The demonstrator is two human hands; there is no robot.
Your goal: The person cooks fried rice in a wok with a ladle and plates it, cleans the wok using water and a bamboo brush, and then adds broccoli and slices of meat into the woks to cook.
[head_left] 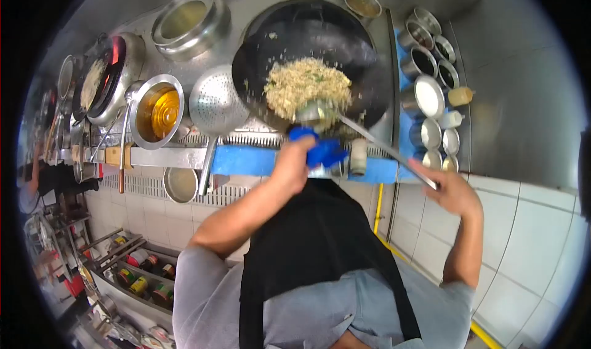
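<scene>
A large black wok (308, 35) holds a heap of fried rice (308, 84) flecked with green, and some loose grains lie or fly around it. At the wok's near rim, my left hand (293, 163) is closed around a blue cloth (323, 151); the cloth hides the part of the wok under it. My right hand (452, 189) grips the end of the long metal handle of a ladle (381, 136). The ladle's bowl, blurred, rests against the near side of the rice.
Left of the wok are a perforated strainer (217, 100), a pot of amber oil (161, 112) and a lidless steel pot (191, 26). Several seasoning containers (429, 93) line the right side. Farther left, another pan (92, 87) sits near a red glow.
</scene>
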